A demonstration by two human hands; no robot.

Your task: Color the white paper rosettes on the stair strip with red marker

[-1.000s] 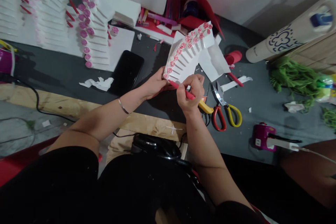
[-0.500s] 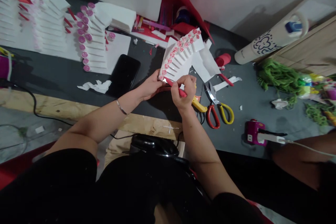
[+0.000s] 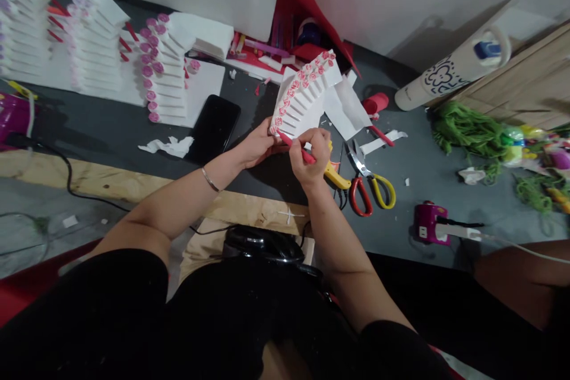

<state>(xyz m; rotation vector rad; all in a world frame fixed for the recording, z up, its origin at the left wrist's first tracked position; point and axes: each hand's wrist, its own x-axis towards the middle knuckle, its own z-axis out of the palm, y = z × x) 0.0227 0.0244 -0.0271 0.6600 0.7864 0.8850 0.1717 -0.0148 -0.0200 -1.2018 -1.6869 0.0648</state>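
My left hand grips the lower end of a white folded paper fan, whose ribbed pleats carry a row of small pink-and-red rose shapes along the edge. My right hand is closed around a thin red stick just below the fan. The stick's tip reaches toward the fan's lower end, near my left fingers, and its exact contact is hidden. A silver bangle circles my left wrist.
Rows of white pleated pieces with pink tips lie at upper left. A black smartphone sits left of my hands. Red-and-yellow-handled scissors lie to the right, past a yellow handle. Green leafy material and a magenta device lie further right.
The view has swung slightly, so the table items sit further left and lower in the picture. Both hands keep their hold, and the red stick stays near the fan's lower end.
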